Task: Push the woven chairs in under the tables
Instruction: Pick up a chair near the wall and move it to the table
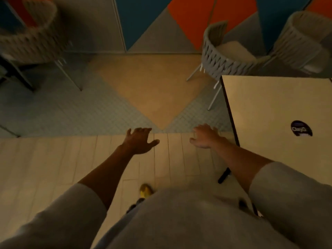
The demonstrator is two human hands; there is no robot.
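A grey woven chair (218, 56) with a pale seat cushion stands at the far edge of a cream square table (269, 112) on the right. A second woven chair (301, 40) stands beside it at the far right, blurred. A third woven chair (30, 38) sits at the upper left, also blurred. My left hand (139, 140) and my right hand (204, 136) are stretched out over the floor with fingers spread, holding nothing. Both hands are well short of the chairs; the right one is just left of the table's near-left edge.
The cream table carries a dark round sticker (301, 128) and has a black leg (224, 175). A wall with orange, blue and grey panels (161, 24) runs across the back. A wide stretch of tiled floor (143, 97) lies between the chairs.
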